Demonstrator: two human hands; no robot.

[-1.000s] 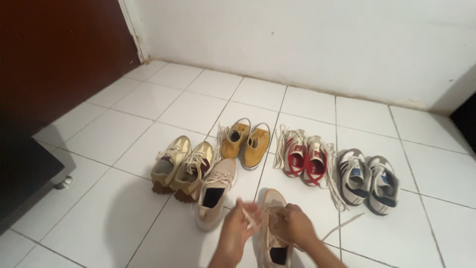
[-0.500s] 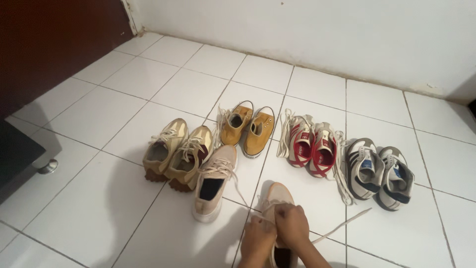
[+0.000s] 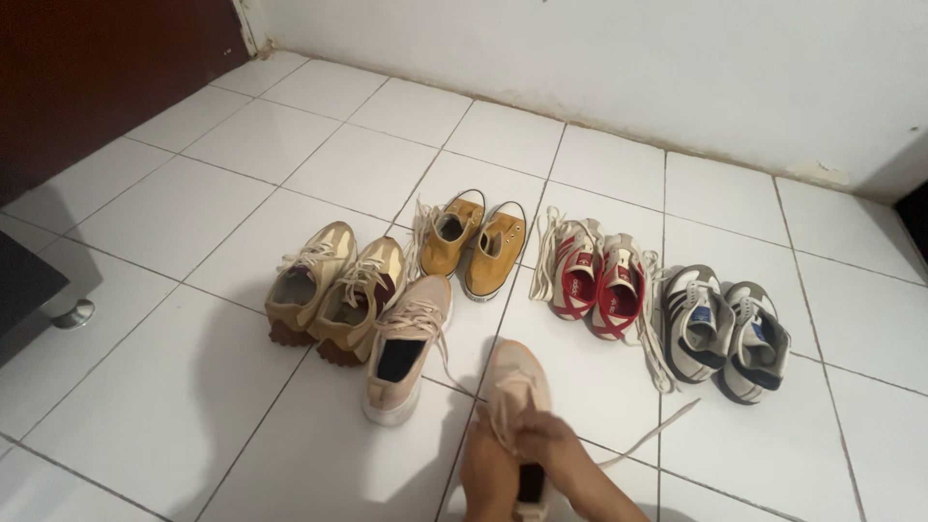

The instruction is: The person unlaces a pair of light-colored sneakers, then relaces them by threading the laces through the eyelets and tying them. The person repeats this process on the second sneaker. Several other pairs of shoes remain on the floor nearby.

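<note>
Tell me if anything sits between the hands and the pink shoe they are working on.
Nothing visible does. The left hand and right hand are both already on the near pink shoe, at its lace area. Its mate lies apart to the left, and a loose lace trails off to the right.

On the tiled floor [image 3: 193, 222], 4 pairs of shoes stood in a row before the wall [image 3: 628, 58]: sneaker pair [image 3: 333, 295] leftmost, then canvas pair [image 3: 474, 246], laced pair [image 3: 594, 280], striped pair [image 3: 725, 333] rightmost. Nearer, a single shoe [image 3: 404, 348] lay left of the held shoe [image 3: 512, 387], between both hands [image 3: 527, 459].
</note>
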